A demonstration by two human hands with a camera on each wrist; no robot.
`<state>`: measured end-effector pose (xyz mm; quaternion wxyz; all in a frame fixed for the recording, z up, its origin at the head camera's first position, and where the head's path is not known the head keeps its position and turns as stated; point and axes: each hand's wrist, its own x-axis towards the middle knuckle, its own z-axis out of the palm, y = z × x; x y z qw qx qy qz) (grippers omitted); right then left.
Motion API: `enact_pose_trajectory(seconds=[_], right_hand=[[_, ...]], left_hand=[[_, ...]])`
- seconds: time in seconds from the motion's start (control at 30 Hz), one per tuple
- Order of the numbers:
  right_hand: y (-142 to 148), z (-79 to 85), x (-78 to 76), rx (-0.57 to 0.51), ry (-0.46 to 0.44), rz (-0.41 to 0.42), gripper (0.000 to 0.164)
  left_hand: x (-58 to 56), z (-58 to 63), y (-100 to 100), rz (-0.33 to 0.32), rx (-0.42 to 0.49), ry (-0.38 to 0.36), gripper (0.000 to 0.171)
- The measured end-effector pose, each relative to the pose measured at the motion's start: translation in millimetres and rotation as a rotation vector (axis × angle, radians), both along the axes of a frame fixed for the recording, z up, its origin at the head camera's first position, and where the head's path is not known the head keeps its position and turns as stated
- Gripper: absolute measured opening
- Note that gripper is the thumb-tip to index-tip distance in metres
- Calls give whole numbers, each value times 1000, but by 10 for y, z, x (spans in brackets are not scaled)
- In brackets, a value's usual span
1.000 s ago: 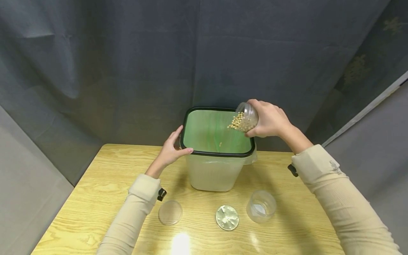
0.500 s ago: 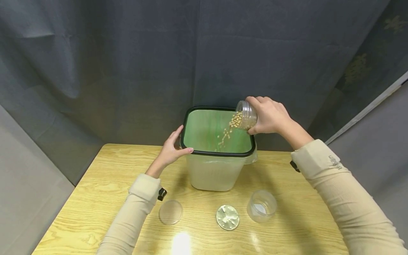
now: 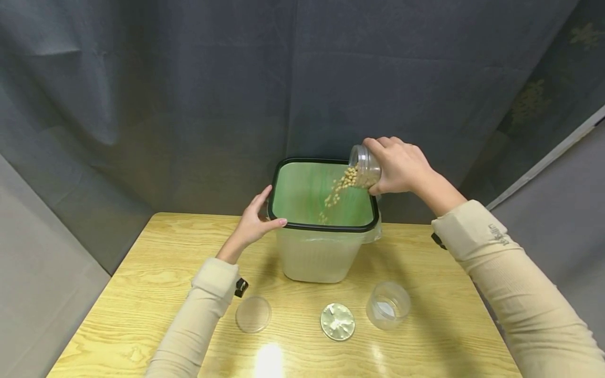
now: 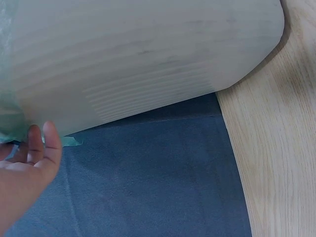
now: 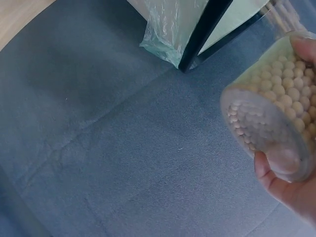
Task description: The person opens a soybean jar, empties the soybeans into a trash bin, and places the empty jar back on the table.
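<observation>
My right hand (image 3: 400,167) grips a clear plastic jar (image 3: 369,170) tilted mouth-down to the left over a trash bin (image 3: 314,257). Pale yellow soybeans (image 3: 333,195) stream from its mouth into the bin. In the right wrist view, many beans still fill the jar (image 5: 286,89), and a finger presses near its base. The bin has a black rim (image 3: 326,228) and a green bag liner (image 3: 302,189) inside. At the bin's left front corner my left hand (image 3: 252,223) holds the rim, thumb over the front edge and fingers along the left side.
On the wooden table (image 3: 179,252) in front of the bin lie a clear round lid (image 3: 253,315), a foil seal disc (image 3: 337,322) and an open clear container (image 3: 388,306) with a white piece inside. A dark grey curtain (image 3: 212,105) hangs close behind the bin.
My right hand has risen slightly and tipped the jar further. The trickle of soybeans has become a steady stream. My left hand stays on the bin's rim.
</observation>
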<state>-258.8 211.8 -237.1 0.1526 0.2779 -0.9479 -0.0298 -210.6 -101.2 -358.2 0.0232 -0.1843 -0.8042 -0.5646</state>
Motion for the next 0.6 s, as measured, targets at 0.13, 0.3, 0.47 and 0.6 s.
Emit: enact_pose_trajectory(seconds=[0.13, 0.3, 0.47, 0.6], right_hand=[[-1, 27, -5, 9, 13, 10, 93], [-6, 60, 5, 23, 6, 6, 93], [-11, 84, 0, 43, 20, 21, 93], [-15, 91, -7, 63, 38, 42, 93]], left_hand=[[-1, -3, 1, -4, 7, -4, 83], [0, -3, -1, -4, 1, 1, 83], [-7, -11, 5, -6, 6, 2, 83], [-7, -13, 7, -4, 6, -5, 83]])
